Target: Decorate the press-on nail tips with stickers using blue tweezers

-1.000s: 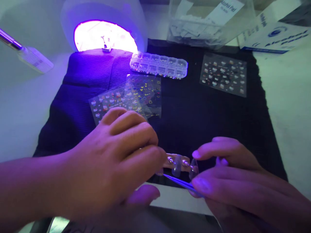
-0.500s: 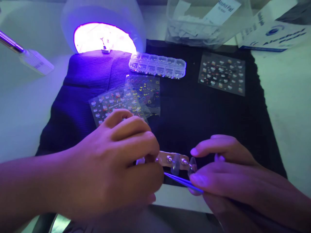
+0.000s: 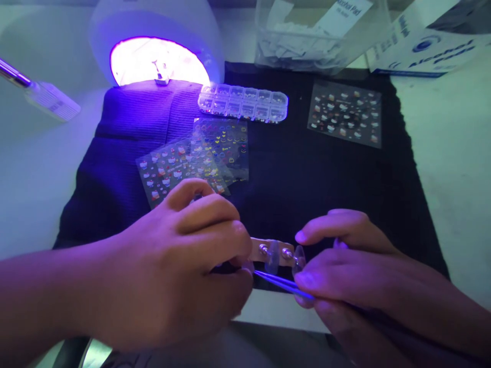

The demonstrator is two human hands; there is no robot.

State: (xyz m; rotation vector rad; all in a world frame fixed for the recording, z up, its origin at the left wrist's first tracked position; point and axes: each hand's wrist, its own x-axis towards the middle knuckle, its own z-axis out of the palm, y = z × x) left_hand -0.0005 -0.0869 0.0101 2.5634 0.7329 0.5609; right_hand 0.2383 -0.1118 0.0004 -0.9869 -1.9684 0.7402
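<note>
Left hand (image 3: 172,266) fingers pinch the nail-tip holder strip (image 3: 268,251); right hand (image 3: 345,271) fingers grip tweezers (image 3: 282,282) closed beneath it.

"Alcohol Pad" label on clear container (image 3: 307,46); "Alcohol" on white box (image 3: 425,51).

dim room | violet glow fr lamp (image 3: 159,61) top-left | edges soft, warped

Bead box (image 3: 243,102) on mat (image 3: 307,184), before lamp (image 3: 157,46), behind sticker sheets (image 3: 199,158).
</note>
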